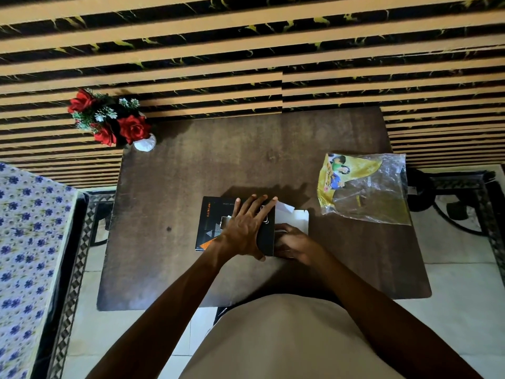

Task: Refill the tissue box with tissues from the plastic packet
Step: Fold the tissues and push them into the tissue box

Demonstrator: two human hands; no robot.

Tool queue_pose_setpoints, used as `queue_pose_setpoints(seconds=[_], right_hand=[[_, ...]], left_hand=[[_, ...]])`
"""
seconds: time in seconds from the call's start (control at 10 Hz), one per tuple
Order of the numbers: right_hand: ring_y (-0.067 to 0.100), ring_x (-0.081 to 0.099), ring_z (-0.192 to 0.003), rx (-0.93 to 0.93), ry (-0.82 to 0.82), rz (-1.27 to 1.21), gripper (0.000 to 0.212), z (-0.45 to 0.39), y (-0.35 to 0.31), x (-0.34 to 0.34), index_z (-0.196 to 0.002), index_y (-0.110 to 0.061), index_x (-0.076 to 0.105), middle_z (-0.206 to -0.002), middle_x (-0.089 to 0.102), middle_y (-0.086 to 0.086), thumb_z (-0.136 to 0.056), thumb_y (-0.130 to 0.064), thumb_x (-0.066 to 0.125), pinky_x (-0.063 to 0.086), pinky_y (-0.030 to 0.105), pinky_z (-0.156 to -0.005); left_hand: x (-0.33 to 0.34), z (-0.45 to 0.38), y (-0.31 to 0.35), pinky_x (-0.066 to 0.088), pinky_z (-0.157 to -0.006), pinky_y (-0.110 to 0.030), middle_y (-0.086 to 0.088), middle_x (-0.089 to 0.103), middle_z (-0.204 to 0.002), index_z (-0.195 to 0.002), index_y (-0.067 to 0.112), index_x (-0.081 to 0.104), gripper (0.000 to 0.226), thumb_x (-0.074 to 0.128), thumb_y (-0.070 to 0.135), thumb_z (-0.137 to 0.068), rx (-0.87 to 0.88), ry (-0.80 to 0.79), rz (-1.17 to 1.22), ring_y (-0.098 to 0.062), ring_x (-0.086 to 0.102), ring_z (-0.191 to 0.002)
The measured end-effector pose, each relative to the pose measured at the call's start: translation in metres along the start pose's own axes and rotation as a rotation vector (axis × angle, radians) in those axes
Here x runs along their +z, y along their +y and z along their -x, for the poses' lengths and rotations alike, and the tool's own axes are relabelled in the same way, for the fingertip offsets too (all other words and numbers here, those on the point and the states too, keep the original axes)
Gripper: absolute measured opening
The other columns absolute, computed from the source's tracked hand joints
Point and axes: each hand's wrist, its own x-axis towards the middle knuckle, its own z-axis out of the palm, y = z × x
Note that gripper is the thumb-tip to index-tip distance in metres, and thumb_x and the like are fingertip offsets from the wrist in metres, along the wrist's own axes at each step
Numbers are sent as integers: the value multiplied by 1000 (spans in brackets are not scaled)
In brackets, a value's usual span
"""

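Tissue box [210, 228] sits mid-worktop [191, 173], my left hand [246, 228] pressing flat on top, fingers spread, holding nothing; right hand [292, 243] curled at the open end flap [297, 218], grip unclear; plastic packet [366, 187] looks empty, so closing flaps comes next, I reckon.

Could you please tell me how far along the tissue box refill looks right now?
Done: the plastic packet lies flat, apparently emptied. In hand: the left hand presses the tissue box down while the right hand works at its open end flap. Left: closing it.
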Motion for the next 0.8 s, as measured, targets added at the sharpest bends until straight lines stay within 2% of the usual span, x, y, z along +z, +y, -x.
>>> queue_pose_setpoints(seconds=[0.1, 0.2, 0.3, 0.4, 0.5, 0.6, 0.7, 0.8], right_hand=[[27, 66, -98, -27, 47, 9, 39, -5, 0, 1, -127, -12, 57, -117, 65, 14, -91, 2, 58, 57, 30, -69], [34, 62, -110, -26, 44, -72, 36, -13, 3, 5, -128, -12, 56, -128, 61, 17, -93, -5, 59, 57, 33, -72], [35, 60, -113, -57, 42, 27, 44, -16, 3, 4, -130, -14, 54, -130, 59, 14, -89, -1, 62, 59, 37, -79], [29, 56, -114, -152, 109, 266, 42, -19, 4, 8, -126, -17, 51, -123, 57, 4, -88, -5, 64, 56, 39, -89], [35, 58, -117, -311, 237, 467, 51, -22, 7, 16, -134, -12, 48, -128, 59, 17, -85, 0, 61, 49, 46, -100], [35, 58, -119, -363, 277, 536, 52, -17, 6, 19, -137, -8, 46, -129, 59, 18, -87, 0, 58, 49, 39, -99], [23, 55, -116, -291, 204, 525, 48, -13, 6, 9, -135, -11, 46, -128, 56, 3, -91, -8, 62, 43, 29, -98], [14, 54, -102, -240, 154, 537, 49, -15, 13, 0, -129, -14, 50, -126, 59, 2, -84, -12, 71, 49, 25, -90]], left_hand=[[-2, -3, 4, 3, -119, -60, -7, 11, -161, -151, 28, -10, 146, 83, 64, -45, -16, 15, -12, -31, 4, -149], [-1, -3, 6, 1, -119, -60, -7, 10, -161, -151, 29, -11, 145, 83, 64, -47, -31, 17, -13, -32, 4, -149], [3, 0, 5, -3, -119, -58, -7, 9, -162, -152, 26, -9, 144, 83, 63, -48, -22, 23, -1, -31, 2, -150], [4, -1, 8, -4, -119, -58, -7, 8, -162, -152, 27, -9, 144, 83, 62, -48, -26, 20, 2, -31, 1, -150], [3, -4, 6, -1, -119, -60, -7, 12, -161, -152, 29, -8, 145, 84, 62, -46, -37, 27, 20, -32, 5, -149], [6, -3, 3, -2, -119, -59, -6, 8, -162, -152, 27, -9, 145, 84, 63, -47, -40, 25, 48, -31, 1, -150], [10, -2, -2, -5, -121, -53, -8, -2, -163, -152, 23, -8, 144, 80, 67, -48, -50, 40, 26, -28, -7, -150], [14, -1, -4, -9, -120, -48, -9, -7, -163, -153, 20, -6, 143, 76, 73, -48, -44, 53, -9, -27, -10, -150]])
